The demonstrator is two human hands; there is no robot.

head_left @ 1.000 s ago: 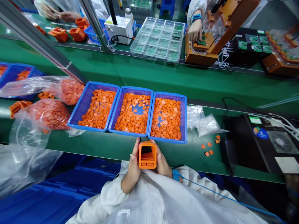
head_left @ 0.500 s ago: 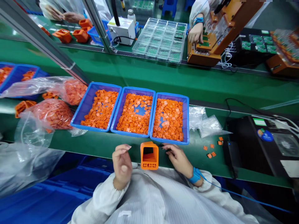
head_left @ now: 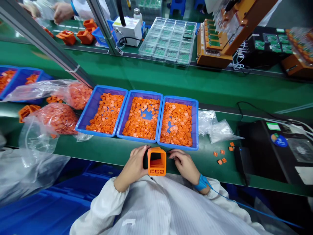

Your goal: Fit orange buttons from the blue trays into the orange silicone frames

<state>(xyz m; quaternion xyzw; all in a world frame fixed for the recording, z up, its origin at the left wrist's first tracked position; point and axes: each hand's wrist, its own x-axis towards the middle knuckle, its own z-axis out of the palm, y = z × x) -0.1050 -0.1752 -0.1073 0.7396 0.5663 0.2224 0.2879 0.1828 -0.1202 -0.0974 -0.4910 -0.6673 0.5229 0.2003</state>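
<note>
A stack of square orange plastic frames [head_left: 157, 172] stands at the table's front edge, its hollow facing up at me. My left hand [head_left: 134, 164] is curved around the stack's left side, fingertips at its far corner and thumb at its near side; it looks closed on it. To the right of the stack rests my right hand [head_left: 185, 164], loosely bent with fingers apart, holding nothing I can see. A blue wrist strap [head_left: 202, 182] is on that wrist. Just beyond both hands are the middle blue bin [head_left: 137, 138] and right blue bin [head_left: 178, 145], holding small orange pieces.
A left blue bin [head_left: 96, 131] adjoins them. Bags of orange pieces [head_left: 57, 119] lie left. Clear plastic bags [head_left: 220, 130], several loose orange pieces [head_left: 222, 152] and a black machine [head_left: 266, 156] are right. Across the line are a co-worker's hands [head_left: 62, 12] and a divided tray [head_left: 168, 40].
My left hand has turned and moved right, from beside the stack to around its left side. My right hand has barely moved. The co-worker's hand has left the wooden fixture across the line.
</note>
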